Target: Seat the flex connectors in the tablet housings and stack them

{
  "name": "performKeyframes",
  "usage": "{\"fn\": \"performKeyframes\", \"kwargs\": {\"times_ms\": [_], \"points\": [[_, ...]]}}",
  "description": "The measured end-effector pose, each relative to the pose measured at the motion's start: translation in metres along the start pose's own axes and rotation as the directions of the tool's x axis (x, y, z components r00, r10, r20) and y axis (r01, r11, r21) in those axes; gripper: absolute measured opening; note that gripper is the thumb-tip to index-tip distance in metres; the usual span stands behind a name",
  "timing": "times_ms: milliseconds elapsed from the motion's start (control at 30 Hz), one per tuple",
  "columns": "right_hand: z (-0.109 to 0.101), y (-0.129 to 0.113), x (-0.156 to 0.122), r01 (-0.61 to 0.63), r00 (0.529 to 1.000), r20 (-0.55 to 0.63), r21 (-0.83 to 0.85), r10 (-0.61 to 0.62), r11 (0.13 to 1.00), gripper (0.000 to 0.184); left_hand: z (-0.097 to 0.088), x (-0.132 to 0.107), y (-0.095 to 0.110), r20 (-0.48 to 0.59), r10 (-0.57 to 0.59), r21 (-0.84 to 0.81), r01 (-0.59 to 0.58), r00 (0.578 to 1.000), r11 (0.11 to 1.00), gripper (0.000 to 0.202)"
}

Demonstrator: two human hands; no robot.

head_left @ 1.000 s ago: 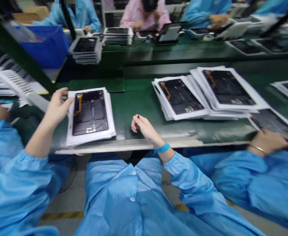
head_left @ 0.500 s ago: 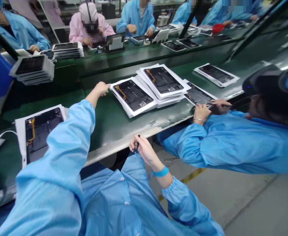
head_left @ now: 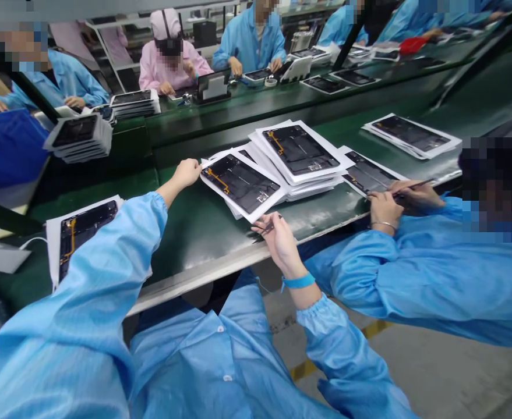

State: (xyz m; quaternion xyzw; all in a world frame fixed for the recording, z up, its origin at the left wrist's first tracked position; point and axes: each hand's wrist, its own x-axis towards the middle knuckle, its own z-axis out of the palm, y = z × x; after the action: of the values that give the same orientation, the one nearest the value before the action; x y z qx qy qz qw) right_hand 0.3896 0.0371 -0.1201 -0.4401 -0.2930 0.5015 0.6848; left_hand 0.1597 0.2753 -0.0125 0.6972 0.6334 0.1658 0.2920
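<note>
On my feed the right hand (head_left: 283, 244) is nearest, its fingers (head_left: 274, 231) clenched on a thin dark tool (head_left: 267, 226) whose tip sits at the corner of a tablet panel (head_left: 240, 183). That panel lies on white paper atop a stack (head_left: 312, 189). The left hand (head_left: 184, 173) has released fingers just beside the stack (touching or not, I can't tell). Another panel (head_left: 87, 233) lies on the green bench (head_left: 194, 250), partly behind the left sleeve; a co-worker's hand (head_left: 384, 209) is to the right.
</note>
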Motion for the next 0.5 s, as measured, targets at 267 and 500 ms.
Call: {"fn": "performKeyframes", "kwargs": {"times_ms": [267,500], "points": [[-0.007,-0.017,0.022,0.048,0.998,0.036,-0.047,-0.046,0.998,0.059,-0.004,-0.056,-0.035,0.175,0.066,-0.333,-0.004,0.982,0.943,0.037],[0.0,-0.029,-0.002,-0.016,0.999,0.039,-0.127,0.021,0.992,0.042,-0.003,-0.041,-0.036,0.274,0.165,-0.232,-0.102,0.947,0.967,0.04]]}}
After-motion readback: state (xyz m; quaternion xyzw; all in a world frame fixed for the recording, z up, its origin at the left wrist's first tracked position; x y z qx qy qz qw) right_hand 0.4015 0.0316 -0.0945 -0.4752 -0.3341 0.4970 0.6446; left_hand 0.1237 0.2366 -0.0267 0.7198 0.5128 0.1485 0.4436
